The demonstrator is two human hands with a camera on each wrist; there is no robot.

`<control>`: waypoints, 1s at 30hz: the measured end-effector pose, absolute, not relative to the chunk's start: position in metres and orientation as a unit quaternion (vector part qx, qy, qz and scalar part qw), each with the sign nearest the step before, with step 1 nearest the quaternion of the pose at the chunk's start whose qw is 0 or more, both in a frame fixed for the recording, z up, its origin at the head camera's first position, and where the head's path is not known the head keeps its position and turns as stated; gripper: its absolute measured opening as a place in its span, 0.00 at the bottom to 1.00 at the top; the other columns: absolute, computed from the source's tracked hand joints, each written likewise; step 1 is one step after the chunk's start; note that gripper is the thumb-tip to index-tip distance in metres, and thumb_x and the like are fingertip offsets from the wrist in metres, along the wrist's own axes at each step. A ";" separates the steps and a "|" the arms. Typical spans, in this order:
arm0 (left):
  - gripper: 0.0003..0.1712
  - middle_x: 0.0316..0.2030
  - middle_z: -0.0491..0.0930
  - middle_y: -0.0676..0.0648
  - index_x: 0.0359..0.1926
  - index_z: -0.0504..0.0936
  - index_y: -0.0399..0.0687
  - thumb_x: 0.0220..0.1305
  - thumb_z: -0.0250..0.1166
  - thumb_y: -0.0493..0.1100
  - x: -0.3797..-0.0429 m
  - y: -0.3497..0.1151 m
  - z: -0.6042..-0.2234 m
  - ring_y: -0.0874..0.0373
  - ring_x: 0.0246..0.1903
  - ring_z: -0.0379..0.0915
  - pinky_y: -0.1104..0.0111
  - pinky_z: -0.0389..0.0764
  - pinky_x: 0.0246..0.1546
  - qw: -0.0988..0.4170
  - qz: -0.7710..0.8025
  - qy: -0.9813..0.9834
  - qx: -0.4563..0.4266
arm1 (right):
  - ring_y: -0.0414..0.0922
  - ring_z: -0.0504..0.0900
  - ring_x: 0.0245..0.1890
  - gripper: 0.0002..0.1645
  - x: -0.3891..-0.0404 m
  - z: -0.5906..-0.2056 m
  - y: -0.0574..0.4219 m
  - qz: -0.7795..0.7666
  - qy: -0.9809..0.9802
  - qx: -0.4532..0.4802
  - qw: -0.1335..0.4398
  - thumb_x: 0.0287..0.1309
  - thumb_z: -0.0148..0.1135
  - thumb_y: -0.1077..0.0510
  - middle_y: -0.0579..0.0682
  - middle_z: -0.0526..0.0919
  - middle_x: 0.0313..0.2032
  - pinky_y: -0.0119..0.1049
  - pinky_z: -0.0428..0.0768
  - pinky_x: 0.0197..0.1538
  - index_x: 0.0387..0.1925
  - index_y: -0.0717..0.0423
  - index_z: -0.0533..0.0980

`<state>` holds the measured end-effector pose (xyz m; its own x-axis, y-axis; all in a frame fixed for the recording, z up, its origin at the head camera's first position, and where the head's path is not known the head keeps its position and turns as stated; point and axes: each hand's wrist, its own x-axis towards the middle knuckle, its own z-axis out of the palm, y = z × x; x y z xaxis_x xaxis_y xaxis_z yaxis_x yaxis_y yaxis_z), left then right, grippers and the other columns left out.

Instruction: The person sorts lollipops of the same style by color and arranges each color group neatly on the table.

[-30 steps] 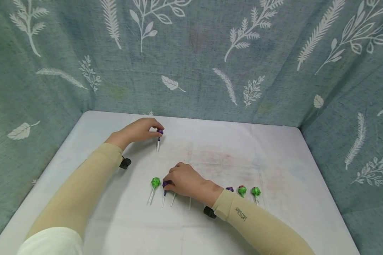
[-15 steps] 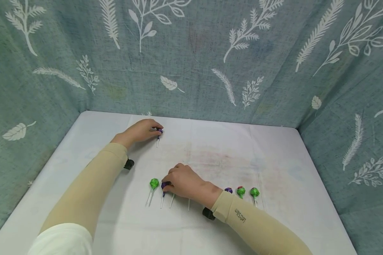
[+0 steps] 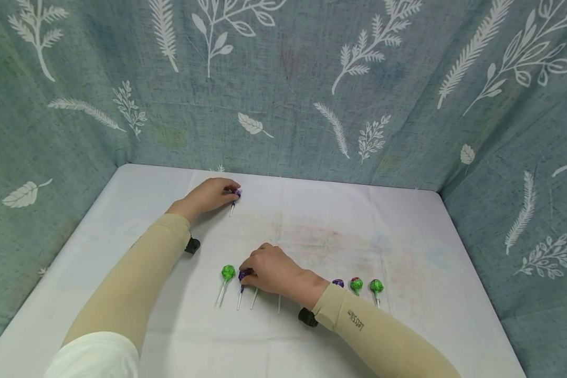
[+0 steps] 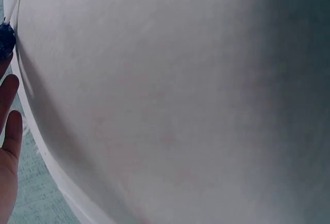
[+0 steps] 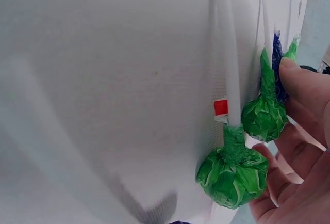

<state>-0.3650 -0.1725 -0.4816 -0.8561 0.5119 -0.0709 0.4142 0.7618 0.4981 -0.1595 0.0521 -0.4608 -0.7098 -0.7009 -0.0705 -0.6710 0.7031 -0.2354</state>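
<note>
1. Purple wrapping covers the far purple lollipop (image 3: pixel 237 195), which is beyond the end green lollipop (image 3: pixel 228 272), on the curtain side of it, with its white stick pointing back toward that same lollipop.
2. The left hand (image 3: pixel 208 193), also beyond the end green lollipop, pinches the far purple lollipop by its ball between thumb and fingers; whether the ball touches the table cannot be told.
3. Just right of the end green lollipop is the near purple lollipop (image 3: pixel 242 275), its stick pointing toward the person.
4. The right hand (image 3: pixel 274 270), to the right of the end green lollipop, has thumb and fingers clamped on the near purple lollipop, the thumb pressed against its wrapper.
5. Two green lollipops (image 5: pixel 234 175) lie under the right hand, farther right of the end green lollipop than the near purple one; the head view shows little more than sticks there.
6. Well to the right of the end green lollipop are a third purple lollipop (image 3: pixel 338 283), a red-marked green lollipop (image 3: pixel 356 284) and a last green lollipop (image 3: pixel 376 286), partly hidden by the right sleeve (image 3: pixel 382 325).
7. A white-covered table (image 3: pixel 406 241) spreads beneath the end green lollipop; a leaf-printed curtain (image 3: pixel 283 105) hangs well beyond it.
</note>
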 end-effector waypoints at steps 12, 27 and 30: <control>0.22 0.53 0.80 0.47 0.60 0.80 0.49 0.69 0.64 0.52 -0.360 -0.180 -0.489 0.50 0.54 0.75 0.52 0.73 0.56 0.088 0.256 0.934 0.234 | 0.34 0.78 0.38 0.15 -0.162 -0.460 0.050 -0.129 0.916 -0.366 0.100 0.60 0.69 0.44 0.34 0.85 0.36 0.32 0.71 0.55 0.45 0.44 0.86; 0.23 0.53 0.80 0.46 0.61 0.79 0.48 0.70 0.64 0.51 -0.360 -0.172 -0.484 0.50 0.54 0.75 0.51 0.73 0.56 0.099 0.254 0.937 0.219 | 0.36 0.79 0.42 0.16 -0.177 -0.439 0.058 -0.160 0.916 -0.352 0.110 0.61 0.68 0.45 0.35 0.85 0.38 0.32 0.74 0.50 0.47 0.45 0.85; 0.23 0.54 0.80 0.45 0.62 0.79 0.48 0.70 0.63 0.51 -0.359 -0.171 -0.481 0.49 0.55 0.75 0.51 0.72 0.57 0.104 0.254 0.936 0.220 | 0.36 0.81 0.42 0.15 -0.184 -0.432 0.060 -0.174 0.915 -0.348 0.108 0.62 0.68 0.46 0.37 0.85 0.39 0.30 0.76 0.48 0.47 0.47 0.85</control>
